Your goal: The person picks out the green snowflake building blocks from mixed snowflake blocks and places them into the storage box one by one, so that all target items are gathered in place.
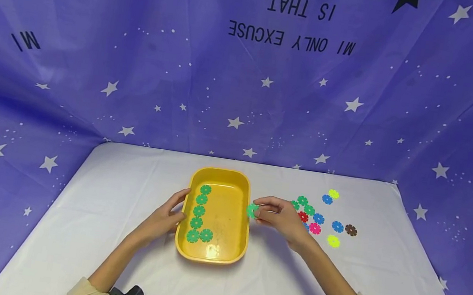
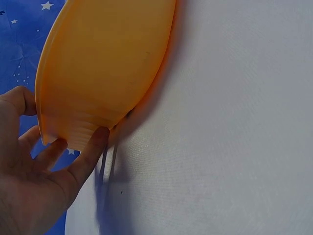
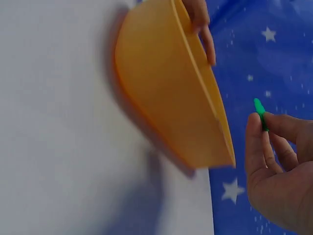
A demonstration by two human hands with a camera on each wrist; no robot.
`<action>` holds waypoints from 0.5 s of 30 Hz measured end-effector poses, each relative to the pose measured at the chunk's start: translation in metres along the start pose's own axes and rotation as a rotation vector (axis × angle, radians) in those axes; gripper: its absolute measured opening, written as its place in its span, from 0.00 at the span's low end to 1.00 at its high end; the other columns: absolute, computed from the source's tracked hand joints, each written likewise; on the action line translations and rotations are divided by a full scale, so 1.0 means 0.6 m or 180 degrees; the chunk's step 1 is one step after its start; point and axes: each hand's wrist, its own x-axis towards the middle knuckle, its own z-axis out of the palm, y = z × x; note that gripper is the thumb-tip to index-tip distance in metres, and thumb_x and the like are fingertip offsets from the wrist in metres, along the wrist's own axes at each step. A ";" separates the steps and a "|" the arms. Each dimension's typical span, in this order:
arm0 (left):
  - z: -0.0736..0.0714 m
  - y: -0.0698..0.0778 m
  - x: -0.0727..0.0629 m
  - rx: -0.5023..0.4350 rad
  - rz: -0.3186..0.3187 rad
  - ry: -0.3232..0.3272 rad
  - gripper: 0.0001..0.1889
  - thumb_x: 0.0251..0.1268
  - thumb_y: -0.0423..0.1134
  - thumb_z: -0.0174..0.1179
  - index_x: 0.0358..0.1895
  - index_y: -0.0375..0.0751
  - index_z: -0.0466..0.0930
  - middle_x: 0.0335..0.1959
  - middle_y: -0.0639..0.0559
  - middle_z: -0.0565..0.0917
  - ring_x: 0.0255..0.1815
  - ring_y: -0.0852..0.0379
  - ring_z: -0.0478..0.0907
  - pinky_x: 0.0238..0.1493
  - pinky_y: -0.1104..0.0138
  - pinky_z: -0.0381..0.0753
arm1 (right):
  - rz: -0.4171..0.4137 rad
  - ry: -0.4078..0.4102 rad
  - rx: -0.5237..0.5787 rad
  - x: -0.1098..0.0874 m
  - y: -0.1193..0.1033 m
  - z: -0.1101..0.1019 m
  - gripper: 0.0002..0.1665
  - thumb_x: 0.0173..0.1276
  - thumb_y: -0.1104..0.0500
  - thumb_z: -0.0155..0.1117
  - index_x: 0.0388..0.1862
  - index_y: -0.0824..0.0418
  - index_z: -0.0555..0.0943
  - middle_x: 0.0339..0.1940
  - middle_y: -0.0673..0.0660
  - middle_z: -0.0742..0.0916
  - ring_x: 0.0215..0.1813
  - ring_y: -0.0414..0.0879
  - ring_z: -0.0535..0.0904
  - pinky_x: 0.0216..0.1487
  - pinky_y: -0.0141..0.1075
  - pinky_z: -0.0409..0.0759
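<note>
A yellow tray (image 1: 229,232) rests on the white table. Inside, along its left side, several green notched plastic discs (image 1: 199,210) form a column, with another green disc (image 1: 206,235) beside the lowest one. My left hand (image 1: 164,220) holds the tray's left side, with the thumb (image 2: 93,152) against the outer wall and fingers at the rim. Just off the right rim, my right hand (image 1: 278,216) pinches one green notched disc (image 1: 252,210) between thumb and fingers. The right wrist view shows this disc (image 3: 259,108) edge-on, raised above the rim.
Loose notched discs lie right of the tray: green (image 1: 302,200), red (image 1: 303,217), blue (image 1: 337,226), pink (image 1: 315,228), yellow (image 1: 334,241) and brown (image 1: 350,230). A purple star-patterned cloth (image 1: 235,92) hangs behind and beside the table (image 1: 144,159).
</note>
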 end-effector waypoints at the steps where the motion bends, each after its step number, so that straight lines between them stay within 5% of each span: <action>1: 0.000 0.000 0.000 0.0002 0.0011 -0.0011 0.37 0.69 0.34 0.53 0.80 0.56 0.52 0.80 0.41 0.52 0.68 0.33 0.67 0.53 0.56 0.83 | 0.0032 -0.0046 0.0051 0.001 -0.003 0.013 0.19 0.66 0.68 0.67 0.55 0.73 0.80 0.41 0.60 0.87 0.42 0.53 0.86 0.52 0.48 0.83; 15: 0.001 0.002 0.000 -0.0021 0.0042 -0.0004 0.37 0.69 0.33 0.53 0.80 0.55 0.53 0.80 0.40 0.51 0.69 0.30 0.64 0.53 0.53 0.82 | 0.0286 -0.0357 0.0340 0.040 -0.003 0.135 0.18 0.67 0.71 0.62 0.56 0.72 0.79 0.34 0.58 0.85 0.44 0.57 0.85 0.56 0.54 0.79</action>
